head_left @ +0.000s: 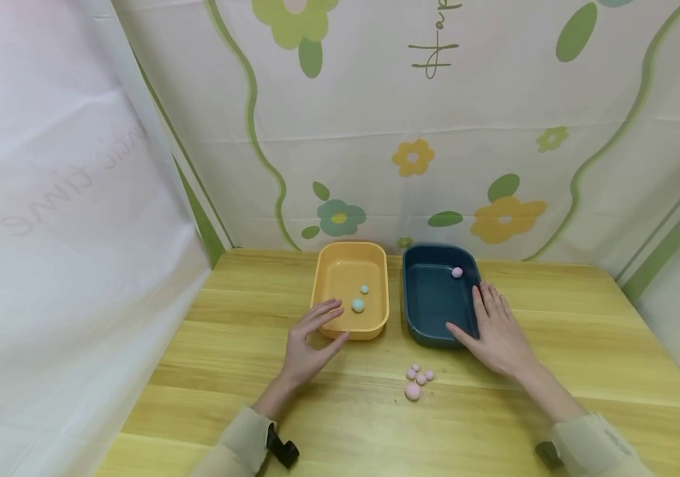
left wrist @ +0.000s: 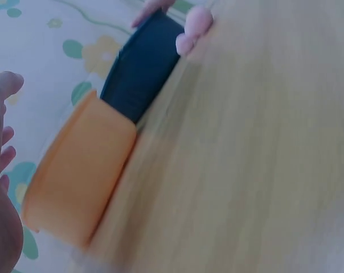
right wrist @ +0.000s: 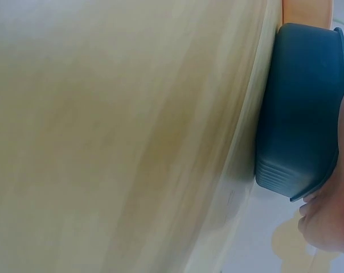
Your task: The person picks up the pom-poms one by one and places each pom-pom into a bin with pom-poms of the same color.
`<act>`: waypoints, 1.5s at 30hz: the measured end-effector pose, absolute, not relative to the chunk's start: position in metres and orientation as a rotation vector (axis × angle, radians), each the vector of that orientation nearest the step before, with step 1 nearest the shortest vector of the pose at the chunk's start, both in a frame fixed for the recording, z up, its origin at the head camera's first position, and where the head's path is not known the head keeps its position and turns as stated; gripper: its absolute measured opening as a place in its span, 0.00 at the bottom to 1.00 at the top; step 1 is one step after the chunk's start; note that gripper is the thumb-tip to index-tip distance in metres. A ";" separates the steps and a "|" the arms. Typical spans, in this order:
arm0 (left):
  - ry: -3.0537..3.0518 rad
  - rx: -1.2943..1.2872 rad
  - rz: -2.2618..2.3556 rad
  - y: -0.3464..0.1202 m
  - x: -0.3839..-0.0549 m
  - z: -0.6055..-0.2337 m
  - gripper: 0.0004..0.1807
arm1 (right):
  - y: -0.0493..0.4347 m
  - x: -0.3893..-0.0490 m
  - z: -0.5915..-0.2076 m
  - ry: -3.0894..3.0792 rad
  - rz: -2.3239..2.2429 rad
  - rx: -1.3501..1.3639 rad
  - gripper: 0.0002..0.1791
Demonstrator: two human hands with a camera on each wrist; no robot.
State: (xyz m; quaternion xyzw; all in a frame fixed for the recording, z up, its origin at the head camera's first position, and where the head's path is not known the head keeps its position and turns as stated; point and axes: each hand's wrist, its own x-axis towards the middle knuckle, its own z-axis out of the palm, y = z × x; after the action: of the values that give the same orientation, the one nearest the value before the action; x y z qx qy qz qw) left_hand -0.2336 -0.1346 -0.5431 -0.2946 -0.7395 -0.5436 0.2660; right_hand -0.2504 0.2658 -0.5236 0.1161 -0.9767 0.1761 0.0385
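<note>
My left hand [head_left: 306, 350] hovers over the near left corner of a yellow tray [head_left: 380, 311], thumb and fingers spread apart with nothing between them. Inside that tray lie two pale mint balls, a larger one [head_left: 358, 305] and a smaller one [head_left: 364, 289]. To its right stands a dark blue tray [head_left: 435, 298] holding one pink ball [head_left: 456, 272]. My right hand [head_left: 502, 341] rests along the blue tray's right rim, fingers extended and thumb reaching over the near end. Several pink balls [head_left: 420, 379] of different sizes sit in a cluster on the table in front of the blue tray.
The wooden table [head_left: 197, 397] carries both trays near its back edge, a narrow gap between them. Behind it hangs a white cloth [head_left: 364, 106] with flower prints, and more white cloth [head_left: 77, 265] closes off the left side.
</note>
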 end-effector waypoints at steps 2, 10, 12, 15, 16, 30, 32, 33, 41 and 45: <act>-1.941 -0.813 -1.504 -0.131 -0.231 -0.540 0.25 | 0.266 -0.250 -0.524 -2.994 0.542 0.354 0.62; -1.881 -0.892 -1.589 -0.113 -0.219 -0.536 0.21 | 0.267 -0.251 -0.525 -2.986 0.540 0.354 0.61; -1.884 -0.916 -1.590 -0.109 -0.217 -0.537 0.20 | 0.267 -0.251 -0.525 -2.986 0.538 0.354 0.61; -1.888 -0.958 -1.589 -0.103 -0.215 -0.541 0.20 | 0.267 -0.251 -0.524 -2.988 0.536 0.355 0.61; -1.887 -0.975 -1.590 -0.101 -0.214 -0.542 0.20 | 0.267 -0.251 -0.524 -2.988 0.536 0.356 0.61; -1.945 -1.097 -1.651 -0.077 -0.202 -0.550 0.17 | 0.268 -0.251 -0.526 -2.986 0.547 0.359 0.61; -1.959 -1.121 -1.653 -0.074 -0.201 -0.552 0.16 | 0.268 -0.251 -0.525 -2.987 0.548 0.359 0.61; -1.971 -1.132 -1.658 -0.072 -0.200 -0.553 0.16 | 0.268 -0.251 -0.525 -2.988 0.550 0.358 0.61; -2.090 -1.120 -1.776 -0.059 -0.192 -0.561 0.13 | 0.266 -0.251 -0.524 -2.995 0.549 0.356 0.61; -2.135 -1.035 -1.945 -0.056 -0.190 -0.566 0.13 | 0.266 -0.251 -0.525 -2.993 0.545 0.358 0.60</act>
State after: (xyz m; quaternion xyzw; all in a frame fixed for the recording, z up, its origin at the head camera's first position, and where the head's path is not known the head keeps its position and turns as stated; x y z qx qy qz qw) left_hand -0.1899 -0.0561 -0.5656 -0.3371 -0.6954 -0.6335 0.0365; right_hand -0.2506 0.2658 -0.5245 0.1167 -0.9763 0.1779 0.0390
